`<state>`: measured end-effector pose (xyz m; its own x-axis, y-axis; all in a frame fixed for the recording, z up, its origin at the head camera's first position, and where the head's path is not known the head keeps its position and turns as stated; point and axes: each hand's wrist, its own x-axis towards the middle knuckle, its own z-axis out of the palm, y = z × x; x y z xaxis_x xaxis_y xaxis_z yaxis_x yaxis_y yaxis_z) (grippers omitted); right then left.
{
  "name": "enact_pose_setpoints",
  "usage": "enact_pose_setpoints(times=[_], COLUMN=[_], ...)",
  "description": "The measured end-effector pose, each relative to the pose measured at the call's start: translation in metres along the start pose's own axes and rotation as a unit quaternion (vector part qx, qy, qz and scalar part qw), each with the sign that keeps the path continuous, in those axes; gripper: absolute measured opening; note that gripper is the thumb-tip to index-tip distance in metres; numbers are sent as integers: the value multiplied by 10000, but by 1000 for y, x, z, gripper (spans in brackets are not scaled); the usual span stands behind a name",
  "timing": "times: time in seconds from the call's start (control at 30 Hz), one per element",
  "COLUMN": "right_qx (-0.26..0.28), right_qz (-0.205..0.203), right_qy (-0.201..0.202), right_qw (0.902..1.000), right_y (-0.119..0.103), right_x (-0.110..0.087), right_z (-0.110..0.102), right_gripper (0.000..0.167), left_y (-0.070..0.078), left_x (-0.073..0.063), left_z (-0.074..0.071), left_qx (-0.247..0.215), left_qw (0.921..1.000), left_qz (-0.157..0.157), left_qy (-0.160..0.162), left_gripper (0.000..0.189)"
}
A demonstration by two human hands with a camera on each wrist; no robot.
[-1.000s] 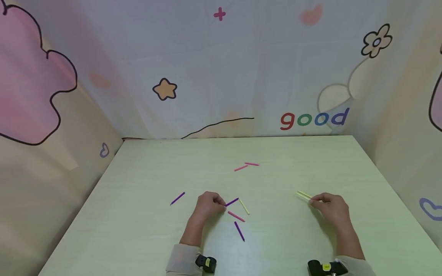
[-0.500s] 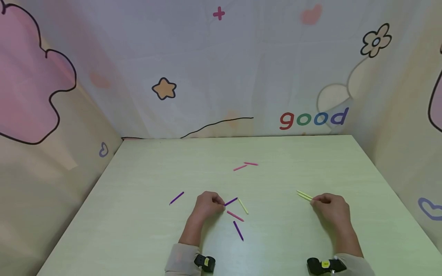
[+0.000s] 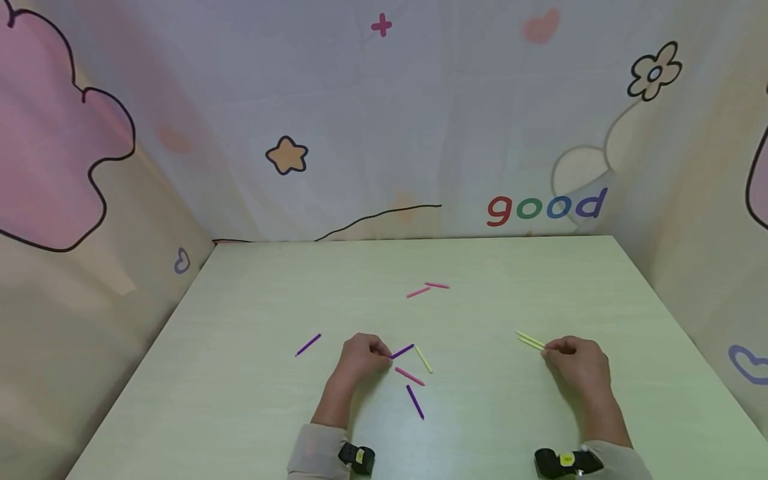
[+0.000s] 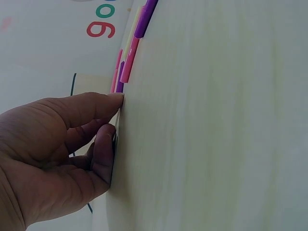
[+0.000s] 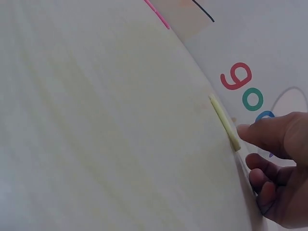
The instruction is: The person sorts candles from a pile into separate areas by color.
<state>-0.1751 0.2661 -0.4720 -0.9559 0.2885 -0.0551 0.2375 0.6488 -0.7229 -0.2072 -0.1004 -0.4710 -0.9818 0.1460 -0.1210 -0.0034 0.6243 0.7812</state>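
Note:
My left hand [image 3: 364, 353] pinches the near-left end of a purple stick [image 3: 403, 351]. In the left wrist view, my left thumb [image 4: 113, 100] covers that end. A yellow stick [image 3: 423, 359] lies at the purple one's far end, with a pink stick [image 3: 411, 377] and another purple stick [image 3: 415, 402] nearer the front. On the right, my right hand [image 3: 577, 363] is at the near ends of two thin yellow sticks [image 3: 529, 338] lying side by side on the table. The right wrist view shows its thumb and fingers apart, just beside the yellow sticks' end [image 5: 232, 137].
Two pink sticks [image 3: 428, 289] lie end to end farther back on the pale table [image 3: 270, 280]. Off to the left is a lone purple stick [image 3: 309, 345]. A printed cloth [image 3: 384, 133] rises behind the table's far edge and along both sides.
My right hand has drawn back slightly to the right, baring more of the two yellow sticks, which now lie a little closer together. My left hand stays on the purple stick.

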Motion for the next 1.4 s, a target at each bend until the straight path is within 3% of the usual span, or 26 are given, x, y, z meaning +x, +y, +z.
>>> enact_pose_setpoints(times=[0.13, 0.3, 0.5, 0.93, 1.17, 1.4], right_qx=[280, 266, 388, 780, 1063, 998], right_qz=[41, -94, -323, -601, -682, -851], right_qy=[28, 52, -217, -1035, -1189, -1308], right_qw=[9996, 9996, 9985, 9897, 9848, 9827], right_y=[-6, -11, -17, -40, -54, -65], right_x=[-6, -9, -15, -36, -43, -49], right_z=[-5, -8, -6, 24, 38, 51], right_gripper=[32, 35, 40, 41, 39, 35], left_y=[1, 1, 2, 1, 1, -1], left_x=[0, 1, 0, 1, 2, 3], left_z=[0, 0, 0, -1, -1, 0], left_qx=[-22, 9, 52, 69, 122, 118], left_qw=[10000, 10000, 9999, 9999, 9999, 9999], left_qz=[-43, -84, -94, -66, -39, -81], left_qy=[-16, 15, 4, -39, -19, -67], left_gripper=[6, 6, 6, 5, 5, 6])
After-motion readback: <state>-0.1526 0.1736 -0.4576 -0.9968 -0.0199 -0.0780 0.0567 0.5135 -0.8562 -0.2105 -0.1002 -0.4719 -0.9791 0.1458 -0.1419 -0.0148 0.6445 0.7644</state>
